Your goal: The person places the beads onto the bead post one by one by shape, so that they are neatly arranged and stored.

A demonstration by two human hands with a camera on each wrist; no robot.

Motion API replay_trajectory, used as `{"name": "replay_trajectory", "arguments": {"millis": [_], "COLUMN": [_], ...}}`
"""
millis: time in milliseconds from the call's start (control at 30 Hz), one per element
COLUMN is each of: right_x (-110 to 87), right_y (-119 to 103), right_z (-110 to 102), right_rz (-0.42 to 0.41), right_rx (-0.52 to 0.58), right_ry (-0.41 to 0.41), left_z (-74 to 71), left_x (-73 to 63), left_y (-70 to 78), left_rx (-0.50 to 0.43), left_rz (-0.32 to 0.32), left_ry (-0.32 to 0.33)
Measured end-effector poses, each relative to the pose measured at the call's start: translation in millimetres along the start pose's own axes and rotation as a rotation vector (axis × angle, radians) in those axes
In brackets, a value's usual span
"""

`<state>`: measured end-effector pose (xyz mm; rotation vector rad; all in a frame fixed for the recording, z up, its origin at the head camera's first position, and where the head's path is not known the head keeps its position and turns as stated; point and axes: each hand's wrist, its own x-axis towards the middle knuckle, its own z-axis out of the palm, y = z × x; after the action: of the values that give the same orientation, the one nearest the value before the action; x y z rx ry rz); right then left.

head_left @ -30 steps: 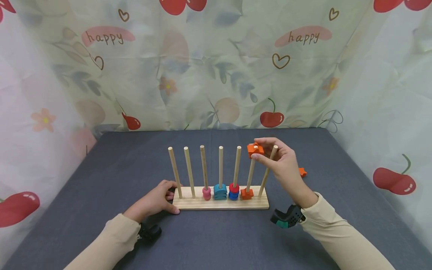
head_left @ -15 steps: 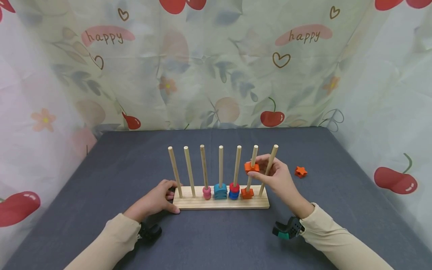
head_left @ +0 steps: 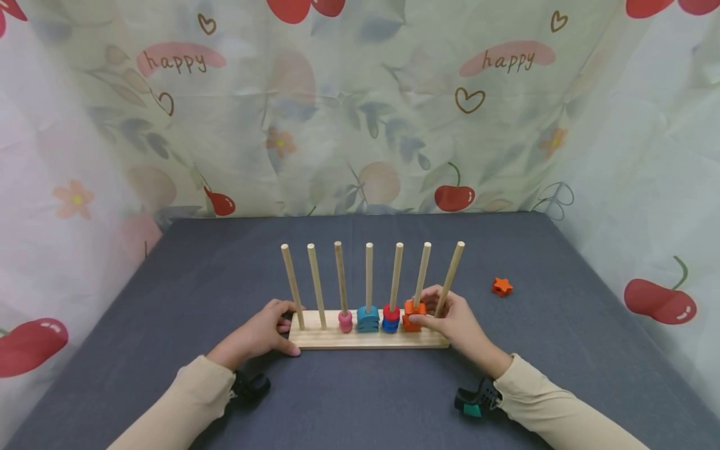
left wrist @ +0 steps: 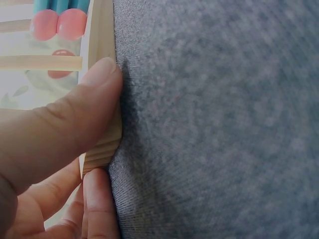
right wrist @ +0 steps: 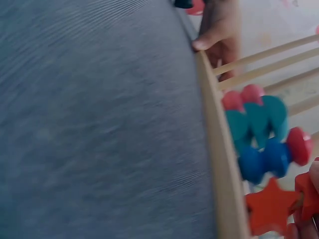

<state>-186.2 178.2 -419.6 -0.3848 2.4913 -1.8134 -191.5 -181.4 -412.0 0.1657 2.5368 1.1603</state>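
A wooden peg board [head_left: 332, 341] with several upright pegs stands on the dark cloth. My left hand [head_left: 255, 331] grips its left end; in the left wrist view the thumb [left wrist: 75, 107] lies along the front edge and the fingers bend round the end. My right hand [head_left: 452, 319] pinches an orange star bead [head_left: 415, 307] threaded low on the second peg from the right. Just under it sits another orange star bead [right wrist: 270, 206]. To the left, the pegs carry pink beads [head_left: 345, 322], teal beads [head_left: 368, 319], and a red bead [head_left: 390, 312] over blue ones [right wrist: 264, 160].
One loose orange star bead [head_left: 502, 287] lies on the cloth right of the board. The rightmost peg [head_left: 452, 269] rises beside my right hand's fingers. A patterned curtain [head_left: 337, 125] hangs behind the table and along both sides.
My right hand has brought the orange star bead down the peg from its top to just over the lower star. The left hand keeps its place on the board.
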Motion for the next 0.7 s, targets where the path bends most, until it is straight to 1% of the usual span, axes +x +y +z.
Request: {"name": "replay_trajectory", "arguments": {"millis": [167, 300, 433, 700], "right_x": [0.4, 0.7, -0.1, 1.6], "right_y": [8.3, 10.8, 13.5, 14.7], "right_z": [1.5, 2.0, 2.1, 1.5], "right_rz": [0.007, 0.026, 0.050, 0.029], "right_rx": [0.006, -0.023, -0.053, -0.067], "right_ry": [-0.018, -0.019, -0.041, -0.069], "left_z": [-0.3, -0.8, -0.2, -0.3], "left_x": [-0.2, -0.7, -0.2, 0.8], "left_y": [0.0, 0.0, -0.9, -1.7], "left_rx": [0.002, -0.003, -0.007, 0.002], "left_rz": [0.000, 0.001, 0.003, 0.002], "left_ry": [-0.002, -0.005, -0.005, 0.001]}}
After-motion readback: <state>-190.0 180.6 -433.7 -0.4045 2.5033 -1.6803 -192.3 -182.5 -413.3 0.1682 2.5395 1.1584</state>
